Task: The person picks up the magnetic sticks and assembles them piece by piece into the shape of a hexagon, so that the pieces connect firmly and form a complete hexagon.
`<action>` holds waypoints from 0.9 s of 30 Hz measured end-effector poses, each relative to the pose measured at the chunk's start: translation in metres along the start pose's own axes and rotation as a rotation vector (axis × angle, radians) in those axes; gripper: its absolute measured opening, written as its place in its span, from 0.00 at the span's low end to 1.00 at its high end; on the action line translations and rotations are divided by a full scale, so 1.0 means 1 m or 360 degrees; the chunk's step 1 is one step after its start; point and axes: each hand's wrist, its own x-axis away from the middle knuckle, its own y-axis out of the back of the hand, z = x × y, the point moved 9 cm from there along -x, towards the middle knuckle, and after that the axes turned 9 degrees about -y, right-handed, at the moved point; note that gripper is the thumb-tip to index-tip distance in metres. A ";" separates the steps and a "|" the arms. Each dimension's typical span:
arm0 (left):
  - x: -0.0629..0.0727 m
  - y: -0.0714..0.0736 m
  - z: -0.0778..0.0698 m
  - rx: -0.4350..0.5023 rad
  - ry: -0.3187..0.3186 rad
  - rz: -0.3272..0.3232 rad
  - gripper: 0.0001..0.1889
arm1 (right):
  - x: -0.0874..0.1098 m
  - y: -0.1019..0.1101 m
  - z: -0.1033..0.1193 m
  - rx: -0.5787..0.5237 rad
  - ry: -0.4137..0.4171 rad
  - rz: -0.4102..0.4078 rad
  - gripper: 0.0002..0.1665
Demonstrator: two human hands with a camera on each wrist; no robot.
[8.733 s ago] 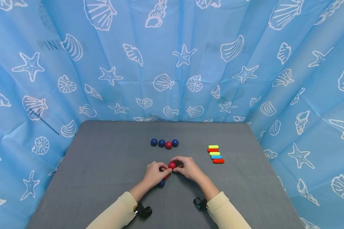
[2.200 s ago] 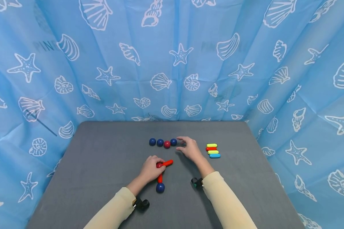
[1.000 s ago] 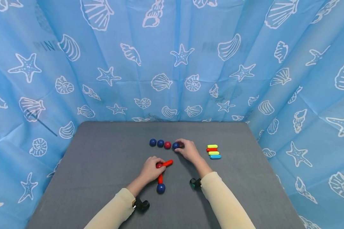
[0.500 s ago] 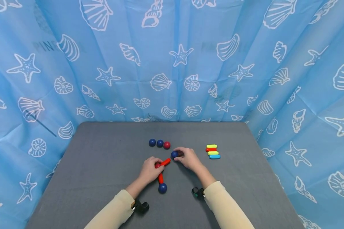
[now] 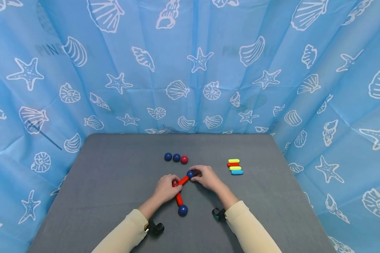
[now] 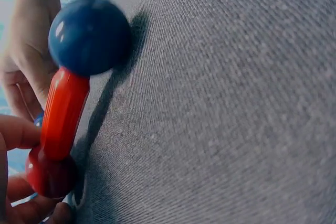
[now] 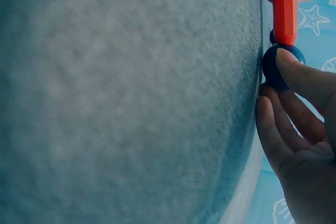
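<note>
My left hand (image 5: 166, 188) pinches a red ball (image 6: 51, 172), which its fingers partly cover in the head view. Two red rods meet at that ball. One red rod (image 6: 65, 113) runs toward me and ends in a blue ball (image 5: 183, 210). The other red rod (image 7: 285, 10) points away to the right, its far end touching a second blue ball (image 5: 190, 174). Thumb and fingers of my right hand (image 5: 206, 177) hold this second blue ball, low against the table.
Behind the hands, two blue balls (image 5: 168, 156) and a red ball (image 5: 184, 160) stand in a row on the grey table (image 5: 120, 158). To the right lie short rods in a stack: yellow, red, yellow and a blue rod (image 5: 237, 172). A shell-patterned curtain (image 5: 202, 105) surrounds the table.
My right hand has taken the blue ball from the row's right end and brought it nearer, onto the red rod's tip. The joined piece has turned slightly in my left hand.
</note>
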 end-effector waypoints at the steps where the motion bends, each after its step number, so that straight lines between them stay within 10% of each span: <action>1: 0.000 -0.001 -0.001 -0.0013 -0.0008 0.0015 0.10 | 0.000 0.000 0.000 -0.0001 0.0003 0.0011 0.22; 16: -0.014 -0.004 -0.002 0.0120 0.0036 -0.0061 0.11 | -0.003 -0.007 0.007 -0.0016 0.0164 0.0177 0.21; 27: -0.009 -0.004 0.002 0.0168 0.0064 -0.0049 0.11 | 0.015 0.016 0.007 -0.0125 0.0245 -0.0014 0.21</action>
